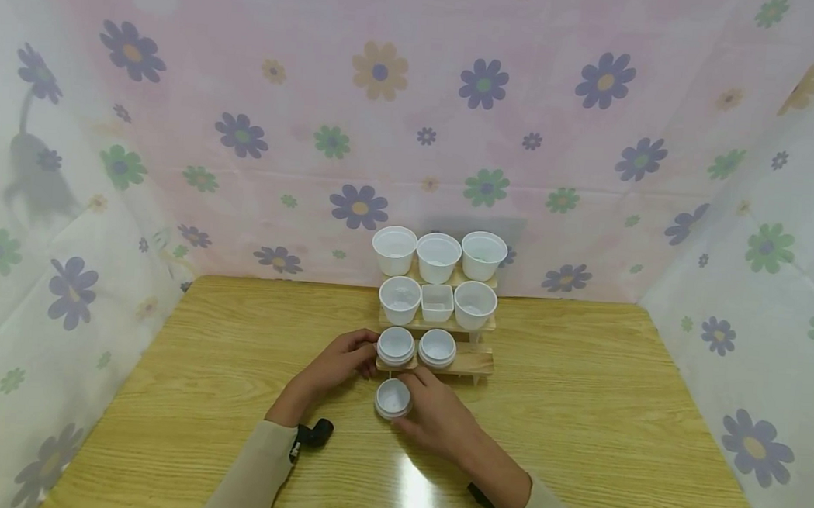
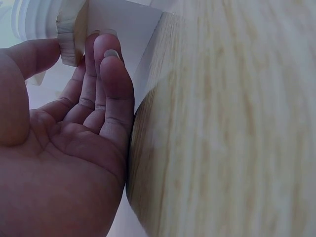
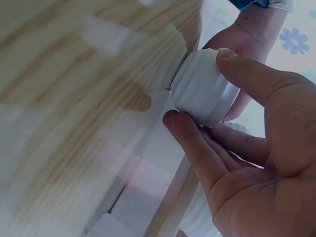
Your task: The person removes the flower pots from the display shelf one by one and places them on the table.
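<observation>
A small white jar (image 1: 393, 398) with a ridged side stands in front of a stepped wooden stand (image 1: 473, 361). My right hand (image 1: 439, 415) pinches this jar between thumb and fingers, and in the right wrist view the jar (image 3: 205, 86) is at the tabletop. At the left end of the stand's lowest step is my left hand (image 1: 337, 365). Its thumb and fingers hold the end of the wooden board (image 2: 72, 32) in the left wrist view. Two similar jars, a left one (image 1: 396, 346) and a right one (image 1: 437, 349), sit on that step.
On the middle step are two round tubs and a square cup (image 1: 437, 303). The top step bears three white tubs (image 1: 438, 258). A flowered cloth (image 1: 277, 199) hangs behind and at both sides of the wood-grain table (image 1: 579, 420).
</observation>
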Demonstrator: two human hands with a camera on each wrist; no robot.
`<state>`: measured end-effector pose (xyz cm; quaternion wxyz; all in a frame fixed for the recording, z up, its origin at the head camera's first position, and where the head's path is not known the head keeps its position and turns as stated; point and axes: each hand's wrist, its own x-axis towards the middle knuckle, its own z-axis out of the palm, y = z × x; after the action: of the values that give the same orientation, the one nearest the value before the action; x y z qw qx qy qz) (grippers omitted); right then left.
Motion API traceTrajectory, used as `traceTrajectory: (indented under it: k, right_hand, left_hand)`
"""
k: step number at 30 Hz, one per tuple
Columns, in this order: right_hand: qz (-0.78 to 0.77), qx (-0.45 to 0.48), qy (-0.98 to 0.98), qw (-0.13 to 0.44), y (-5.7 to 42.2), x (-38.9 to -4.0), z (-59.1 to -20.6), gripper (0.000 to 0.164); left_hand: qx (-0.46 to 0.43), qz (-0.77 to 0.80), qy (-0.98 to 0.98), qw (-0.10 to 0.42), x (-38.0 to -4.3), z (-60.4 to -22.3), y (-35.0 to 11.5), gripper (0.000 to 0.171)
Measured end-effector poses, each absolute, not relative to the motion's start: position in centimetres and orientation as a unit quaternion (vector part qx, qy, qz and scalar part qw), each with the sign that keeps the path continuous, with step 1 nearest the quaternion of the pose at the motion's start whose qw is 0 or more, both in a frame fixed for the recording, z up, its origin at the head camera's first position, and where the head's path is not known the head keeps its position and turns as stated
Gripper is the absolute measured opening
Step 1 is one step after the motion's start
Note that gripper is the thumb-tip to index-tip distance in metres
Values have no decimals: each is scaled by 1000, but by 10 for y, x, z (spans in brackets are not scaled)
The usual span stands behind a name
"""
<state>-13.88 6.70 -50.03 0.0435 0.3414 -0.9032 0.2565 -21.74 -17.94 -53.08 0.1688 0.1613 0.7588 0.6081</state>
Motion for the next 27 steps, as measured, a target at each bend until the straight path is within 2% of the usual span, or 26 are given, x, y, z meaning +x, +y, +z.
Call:
traceTrajectory:
  k: [27]
  right_hand:
    - [226, 312, -921, 61, 61, -136, -500, 65]
  left_hand:
    - [166, 613, 753, 170, -217, -531, -180, 34]
